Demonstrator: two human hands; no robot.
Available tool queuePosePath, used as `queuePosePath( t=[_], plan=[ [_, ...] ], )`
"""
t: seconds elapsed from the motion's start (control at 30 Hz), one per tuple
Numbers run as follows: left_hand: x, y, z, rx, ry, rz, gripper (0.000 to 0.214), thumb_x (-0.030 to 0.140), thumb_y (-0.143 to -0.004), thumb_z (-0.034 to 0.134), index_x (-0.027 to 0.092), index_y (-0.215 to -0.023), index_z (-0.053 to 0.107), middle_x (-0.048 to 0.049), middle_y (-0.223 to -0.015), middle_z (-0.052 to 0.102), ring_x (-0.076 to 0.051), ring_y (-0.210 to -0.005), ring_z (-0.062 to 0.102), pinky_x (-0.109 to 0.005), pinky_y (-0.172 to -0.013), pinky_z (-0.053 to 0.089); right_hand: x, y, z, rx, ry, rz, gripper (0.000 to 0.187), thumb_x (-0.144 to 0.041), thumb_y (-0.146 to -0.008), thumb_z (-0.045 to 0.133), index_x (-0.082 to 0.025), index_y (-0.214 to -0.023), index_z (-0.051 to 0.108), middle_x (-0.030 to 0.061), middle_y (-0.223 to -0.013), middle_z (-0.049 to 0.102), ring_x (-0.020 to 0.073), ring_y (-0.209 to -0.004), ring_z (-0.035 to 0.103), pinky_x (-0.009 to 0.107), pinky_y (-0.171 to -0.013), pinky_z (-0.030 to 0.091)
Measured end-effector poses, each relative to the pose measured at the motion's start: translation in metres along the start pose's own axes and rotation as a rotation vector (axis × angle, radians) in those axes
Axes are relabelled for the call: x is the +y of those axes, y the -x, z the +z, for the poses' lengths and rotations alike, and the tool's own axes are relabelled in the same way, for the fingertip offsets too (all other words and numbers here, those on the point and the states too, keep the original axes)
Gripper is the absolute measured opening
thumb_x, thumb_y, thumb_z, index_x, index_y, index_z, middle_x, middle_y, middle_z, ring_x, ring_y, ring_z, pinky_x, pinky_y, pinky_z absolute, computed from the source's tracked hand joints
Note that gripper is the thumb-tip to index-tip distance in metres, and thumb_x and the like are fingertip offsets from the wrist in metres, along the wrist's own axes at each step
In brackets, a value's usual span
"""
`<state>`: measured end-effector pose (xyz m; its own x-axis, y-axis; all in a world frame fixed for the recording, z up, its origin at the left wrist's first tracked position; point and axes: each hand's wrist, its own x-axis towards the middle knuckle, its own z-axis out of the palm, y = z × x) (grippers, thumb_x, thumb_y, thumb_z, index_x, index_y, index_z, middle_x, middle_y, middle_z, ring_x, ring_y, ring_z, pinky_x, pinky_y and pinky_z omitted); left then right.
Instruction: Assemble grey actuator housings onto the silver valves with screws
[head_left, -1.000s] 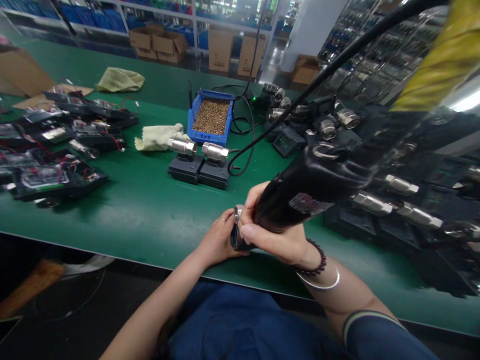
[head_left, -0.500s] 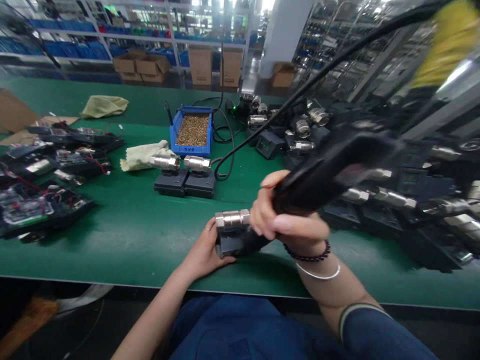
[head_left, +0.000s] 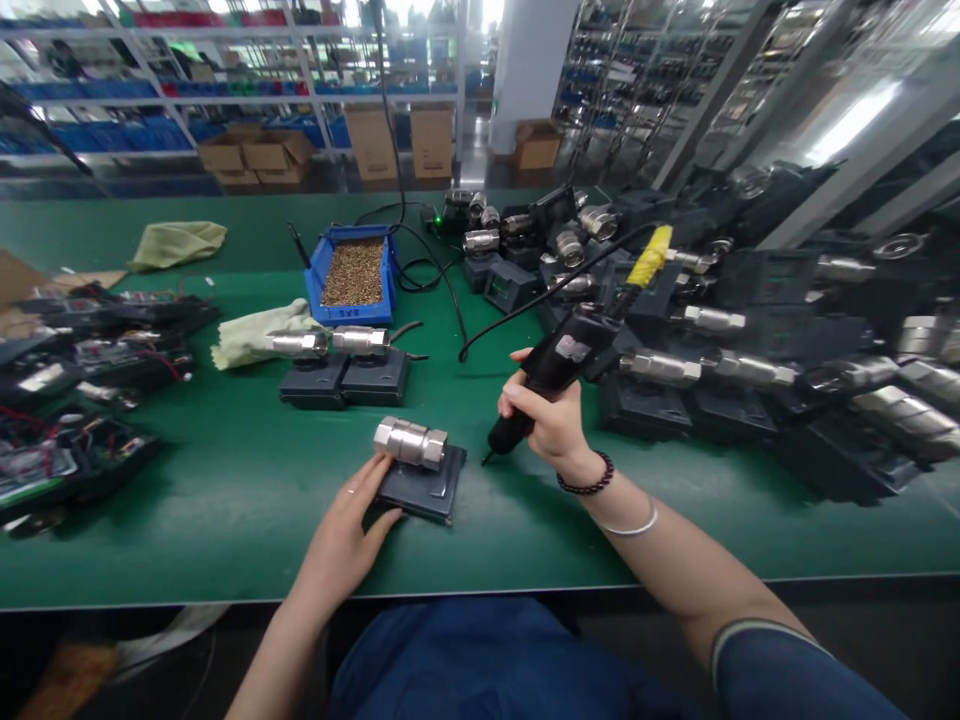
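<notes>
A black unit with a silver metal fitting (head_left: 420,468) on top lies flat on the green table (head_left: 247,500) in front of me. My left hand (head_left: 349,520) rests against its near left corner with fingers spread, touching the black base. My right hand (head_left: 551,425) is wrapped round a black electric screwdriver (head_left: 559,375), held to the right of the unit with its tip pointing down at the mat. A black cable with a yellow tag (head_left: 649,256) runs back from the tool.
Two finished units (head_left: 341,365) stand behind, beside a blue tray of screws (head_left: 352,272) and a pale cloth (head_left: 251,335). A pile of similar units (head_left: 750,350) fills the right side. Circuit boards and housings (head_left: 82,370) lie at the left. Cardboard boxes and shelving stand beyond.
My right hand has lifted the screwdriver off the unit and moved it right. The unit, held upright before, now lies flat, and my left hand has loosened to a spread touch.
</notes>
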<state>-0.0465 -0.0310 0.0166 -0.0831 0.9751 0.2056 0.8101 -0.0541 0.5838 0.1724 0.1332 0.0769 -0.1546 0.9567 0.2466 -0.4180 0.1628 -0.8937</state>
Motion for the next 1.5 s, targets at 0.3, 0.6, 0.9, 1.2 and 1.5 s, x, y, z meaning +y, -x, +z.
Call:
queuePosePath(
  t=[0.3,0.6,0.9,1.2,1.5],
  plan=[
    [0.068,0.005,-0.006,0.32,0.119,0.113,0.013,0.022,-0.088,0.059,0.02,-0.08,0.07,-0.002,-0.073,0.073,-0.014,-0.066,0.069,-0.023,-0.068,0.057,-0.073,0.006,0.022,-0.062,-0.231,-0.021,0.025,-0.016,-0.062,0.065,-0.023,-0.086,0.063,-0.0095,-0.047,0.054,0.008,-0.037,0.047,0.022,-0.043,0.042],
    [0.1,-0.012,0.012,0.22,0.532,-0.003,0.013,0.023,-0.082,0.068,0.02,-0.092,0.076,-0.0043,-0.08,0.077,-0.016,-0.069,0.071,-0.023,-0.067,0.058,-0.106,0.022,0.035,-0.215,-0.364,-0.066,0.027,-0.02,-0.066,0.072,-0.023,-0.093,0.068,-0.0076,-0.051,0.05,0.0056,-0.038,0.043,0.02,-0.043,0.041],
    [0.095,-0.011,0.012,0.293,0.485,0.096,0.015,0.028,-0.086,0.067,0.021,-0.078,0.077,-0.0028,-0.066,0.072,-0.014,-0.06,0.066,-0.022,-0.059,0.054,-0.11,0.022,0.034,-0.178,-0.354,-0.08,0.028,-0.021,-0.065,0.074,-0.023,-0.093,0.071,-0.0074,-0.049,0.046,0.0057,-0.036,0.038,0.02,-0.041,0.039],
    [0.101,-0.016,0.013,0.257,0.499,0.015,0.024,0.035,-0.086,0.065,0.02,-0.07,0.075,-0.002,-0.06,0.07,-0.015,-0.054,0.063,-0.024,-0.056,0.053,-0.106,0.026,0.036,-0.199,-0.4,-0.043,0.028,-0.019,-0.067,0.071,-0.024,-0.095,0.069,-0.0067,-0.052,0.052,0.0071,-0.038,0.044,0.022,-0.043,0.043],
    [0.06,-0.013,0.015,0.466,0.24,-0.154,0.032,0.05,-0.08,0.066,0.019,-0.087,0.068,-0.0059,-0.085,0.067,-0.022,-0.081,0.064,-0.035,-0.076,0.053,-0.072,0.012,0.037,-0.15,-0.178,-0.152,0.03,-0.013,-0.071,0.067,-0.024,-0.098,0.062,-0.008,-0.056,0.06,0.0102,-0.044,0.053,0.026,-0.047,0.046]
  ],
)
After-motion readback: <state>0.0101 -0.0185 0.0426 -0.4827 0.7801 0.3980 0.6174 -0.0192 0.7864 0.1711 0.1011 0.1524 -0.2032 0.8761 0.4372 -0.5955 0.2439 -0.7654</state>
